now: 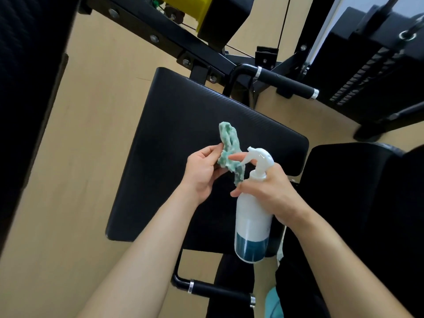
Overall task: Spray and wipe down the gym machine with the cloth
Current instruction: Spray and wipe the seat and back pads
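Cloth point(229, 148) and spray bottle point(252, 226) above seat pad point(183, 115)
Left hand point(202, 173) pinched cloth; right hand point(263, 191) gripped teal-banded bottle, print unreadable.

Plainly a gym, prob. a small fitness rm: black gym machine point(238, 74) w/ a ribbed padded seat point(183, 115), a bolted steel frame point(142, 26) and grip handles point(284, 80) capped w/ chrome collars. Also a plate weight stack point(367, 72) at upper right, a thin cable point(283, 21) running up next to a yellow housing point(183, 5), plus more black upholstered pads at the left edge point(23, 65) and at right point(344, 180). Underfoot, plain smooth beige flooring point(91, 111), typical of an indoor workout area.
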Tool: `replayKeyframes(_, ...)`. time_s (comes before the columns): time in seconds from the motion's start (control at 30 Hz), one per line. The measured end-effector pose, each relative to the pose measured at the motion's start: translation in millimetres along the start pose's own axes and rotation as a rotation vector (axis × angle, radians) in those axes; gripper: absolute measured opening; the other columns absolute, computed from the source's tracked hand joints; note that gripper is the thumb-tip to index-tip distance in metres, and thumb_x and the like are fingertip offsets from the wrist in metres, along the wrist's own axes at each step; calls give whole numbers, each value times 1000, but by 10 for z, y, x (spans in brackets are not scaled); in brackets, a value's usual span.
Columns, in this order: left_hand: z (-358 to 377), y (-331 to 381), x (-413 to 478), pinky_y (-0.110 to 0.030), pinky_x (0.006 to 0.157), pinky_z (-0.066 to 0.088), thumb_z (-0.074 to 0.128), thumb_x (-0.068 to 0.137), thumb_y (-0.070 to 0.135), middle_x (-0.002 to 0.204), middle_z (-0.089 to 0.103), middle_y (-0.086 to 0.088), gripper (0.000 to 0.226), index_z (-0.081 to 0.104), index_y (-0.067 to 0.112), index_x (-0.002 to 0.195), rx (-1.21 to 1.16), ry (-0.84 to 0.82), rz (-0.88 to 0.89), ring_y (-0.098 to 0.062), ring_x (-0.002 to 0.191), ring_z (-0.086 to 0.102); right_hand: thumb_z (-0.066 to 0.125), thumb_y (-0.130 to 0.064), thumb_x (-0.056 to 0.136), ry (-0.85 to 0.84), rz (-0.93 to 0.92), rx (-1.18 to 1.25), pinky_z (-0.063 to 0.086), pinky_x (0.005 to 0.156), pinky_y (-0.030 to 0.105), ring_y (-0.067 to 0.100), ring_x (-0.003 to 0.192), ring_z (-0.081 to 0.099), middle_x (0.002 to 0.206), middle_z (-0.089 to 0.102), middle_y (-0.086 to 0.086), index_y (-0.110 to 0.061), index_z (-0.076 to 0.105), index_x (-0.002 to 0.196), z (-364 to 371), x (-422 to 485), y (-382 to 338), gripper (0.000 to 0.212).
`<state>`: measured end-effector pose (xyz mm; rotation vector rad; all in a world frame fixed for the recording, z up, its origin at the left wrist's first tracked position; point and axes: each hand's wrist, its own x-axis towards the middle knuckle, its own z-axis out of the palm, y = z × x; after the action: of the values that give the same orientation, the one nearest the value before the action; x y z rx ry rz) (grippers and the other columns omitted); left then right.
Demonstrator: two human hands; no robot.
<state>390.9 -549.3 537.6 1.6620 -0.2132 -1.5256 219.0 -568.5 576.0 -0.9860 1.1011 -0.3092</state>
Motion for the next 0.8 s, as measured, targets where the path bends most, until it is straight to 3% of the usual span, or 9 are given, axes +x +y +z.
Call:
replayKeyframes(0.1,-29,-62,-100,-36,86,60,59,104,18,115,74,-21,28,71,-4,115,-61,18,12,-27,102,73,73,-5,69,-40,-17,20,59,72,33,33,88,74,109,70,20,-37,73,117,48,-17,24,57)
replayKeyframes(0.2,-78,-103,-162,-30,80,60,59,104,19,106,77,-15,24,73,0,108,-47,58,30,-22,96,74,71,1,77,-20,44,13,57,72,32,23,79,77,94,76,22,-27,72,123,43,-24,106,53)
replayKeyframes(0.3,-162,-144,-178,-30,76,60,58,105,22,101,78,-12,23,73,5,102,-29,148,48,-21,94,75,72,-8,71,32,91,-54,54,70,39,21,71,70,78,77,16,-6,77,99,32,-3,172,28)
replayKeyframes(0.43,-275,-175,-204,-28,72,59,57,106,23,103,78,-10,20,72,9,103,31,229,47,-22,97,76,69,6,83,9,64,-37,58,73,31,29,80,76,94,77,13,-34,70,120,4,-24,151,55)
replayKeyframes(0.5,-298,-185,-225,-27,71,60,58,105,21,105,79,-9,19,71,9,107,67,240,63,-22,100,76,70,10,81,-35,26,-39,59,72,28,21,82,75,107,74,0,-35,72,113,28,-46,119,55)
replayKeyframes(0.57,-291,-190,-241,-28,74,60,59,105,20,104,79,-9,18,71,7,109,87,234,83,-21,100,76,76,6,74,-80,8,-43,62,77,37,25,95,74,118,71,-2,-31,74,110,78,-62,113,51)
replayKeyframes(0.63,-283,-193,-245,-33,79,62,60,104,20,103,79,-8,19,72,6,111,109,233,98,-22,100,76,75,-5,69,-124,21,-9,61,85,50,37,98,73,113,74,11,-34,73,112,137,-86,106,52)
replayKeyframes(0.7,-285,-194,-251,-38,84,62,60,104,20,104,79,-10,20,72,5,112,118,223,110,-24,101,76,72,-9,73,-158,50,-9,60,91,50,35,94,76,95,79,14,-39,70,124,171,-88,134,59)
replayKeyframes(0.8,-327,-191,-258,-42,87,62,58,105,20,106,78,-12,21,72,5,111,106,215,119,-27,102,75,68,2,87,-154,82,-47,58,95,51,34,94,76,81,79,15,-36,63,136,196,-69,192,62)
